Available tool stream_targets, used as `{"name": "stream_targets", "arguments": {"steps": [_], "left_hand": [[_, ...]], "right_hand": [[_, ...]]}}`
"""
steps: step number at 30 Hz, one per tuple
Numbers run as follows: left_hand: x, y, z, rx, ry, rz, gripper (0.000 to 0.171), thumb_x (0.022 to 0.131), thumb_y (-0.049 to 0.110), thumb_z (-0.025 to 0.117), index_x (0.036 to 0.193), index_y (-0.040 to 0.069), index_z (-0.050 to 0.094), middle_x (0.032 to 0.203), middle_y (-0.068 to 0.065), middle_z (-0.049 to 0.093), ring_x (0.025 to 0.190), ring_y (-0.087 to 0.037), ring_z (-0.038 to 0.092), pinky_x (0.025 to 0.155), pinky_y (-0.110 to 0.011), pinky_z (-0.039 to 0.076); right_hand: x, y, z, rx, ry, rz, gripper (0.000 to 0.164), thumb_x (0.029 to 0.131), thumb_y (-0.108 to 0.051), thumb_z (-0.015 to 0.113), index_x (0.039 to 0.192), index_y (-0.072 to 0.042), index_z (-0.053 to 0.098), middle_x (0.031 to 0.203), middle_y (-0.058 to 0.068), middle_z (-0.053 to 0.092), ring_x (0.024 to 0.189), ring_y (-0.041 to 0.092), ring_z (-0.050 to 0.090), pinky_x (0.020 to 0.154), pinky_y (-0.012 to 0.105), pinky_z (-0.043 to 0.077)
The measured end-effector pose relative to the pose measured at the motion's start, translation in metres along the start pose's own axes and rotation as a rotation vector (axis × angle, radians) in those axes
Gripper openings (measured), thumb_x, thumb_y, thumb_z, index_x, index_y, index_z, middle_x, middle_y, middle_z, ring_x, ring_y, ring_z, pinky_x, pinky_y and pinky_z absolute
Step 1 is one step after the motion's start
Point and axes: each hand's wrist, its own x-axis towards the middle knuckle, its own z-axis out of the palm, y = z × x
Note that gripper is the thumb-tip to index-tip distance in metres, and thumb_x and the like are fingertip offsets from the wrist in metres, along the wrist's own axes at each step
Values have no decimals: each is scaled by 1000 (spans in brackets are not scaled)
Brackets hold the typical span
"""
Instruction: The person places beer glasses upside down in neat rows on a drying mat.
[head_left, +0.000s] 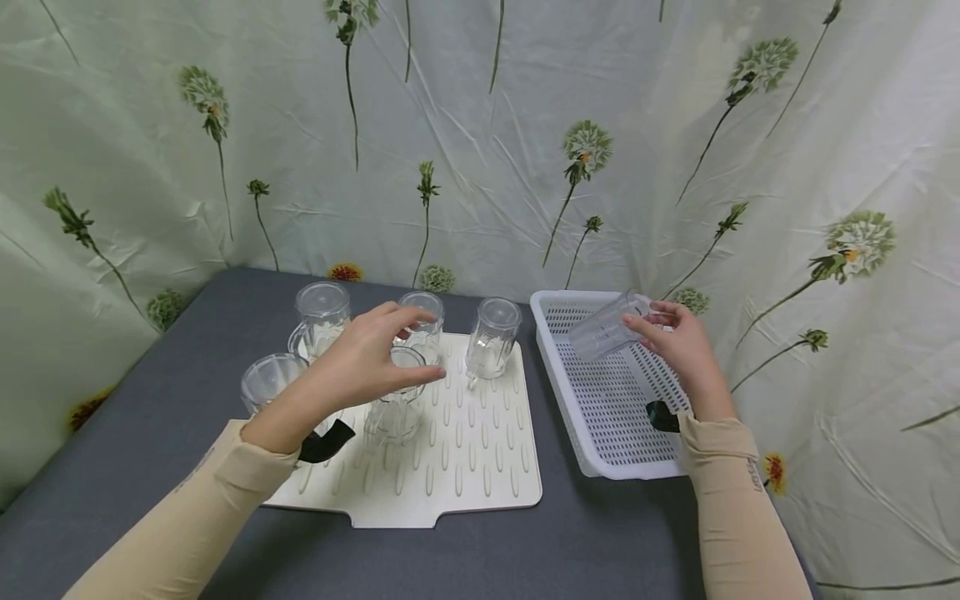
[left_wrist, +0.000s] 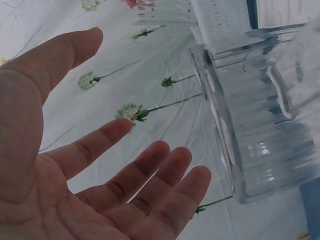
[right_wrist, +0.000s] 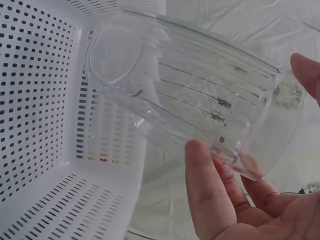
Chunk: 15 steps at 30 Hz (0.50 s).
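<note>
My right hand (head_left: 675, 342) holds a clear glass mug (head_left: 603, 327) by one end, tilted above the white perforated basket (head_left: 588, 454). In the right wrist view the thumb and fingers pinch that end from both sides, while the other end points toward the basket's wall. My left hand (head_left: 367, 354) hovers over the cream ridged drying board (head_left: 480, 479), thumb and fingers spread apart. Just beneath it stands another clear glass mug (head_left: 393, 417); the left wrist view shows a mug (left_wrist: 265, 125) apart from the fingertips. The left hand holds nothing.
Several more clear mugs stand around: one at the back right of the board (head_left: 493, 337), one behind the left hand (head_left: 422, 325), one at the back left (head_left: 322, 312), one partly behind the left forearm (head_left: 272, 379). A flowered curtain (head_left: 487, 167) hangs behind the dark grey table (head_left: 585, 542).
</note>
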Motion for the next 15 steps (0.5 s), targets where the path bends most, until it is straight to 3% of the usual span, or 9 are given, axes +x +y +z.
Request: {"name": "stream_targets", "arguments": {"steps": [5, 15], "left_hand": [[2, 1, 0, -22, 19, 27, 64, 90, 44, 87, 146, 22, 64, 134, -6, 66, 124, -31, 65, 99, -53, 58], [4, 6, 1, -49, 31, 67, 67, 89, 41, 89, 147, 22, 62, 144, -7, 63, 125, -29, 65, 100, -51, 59]], "right_hand": [[-5, -6, 1, 76, 18, -19, 89, 100, -45, 76, 164, -1, 33, 128, 1, 49, 103, 3, 57, 87, 11, 58], [-14, -12, 1, 134, 1, -26, 83, 101, -44, 74, 161, -1, 34, 126, -1, 46, 100, 3, 60, 87, 14, 61]]}}
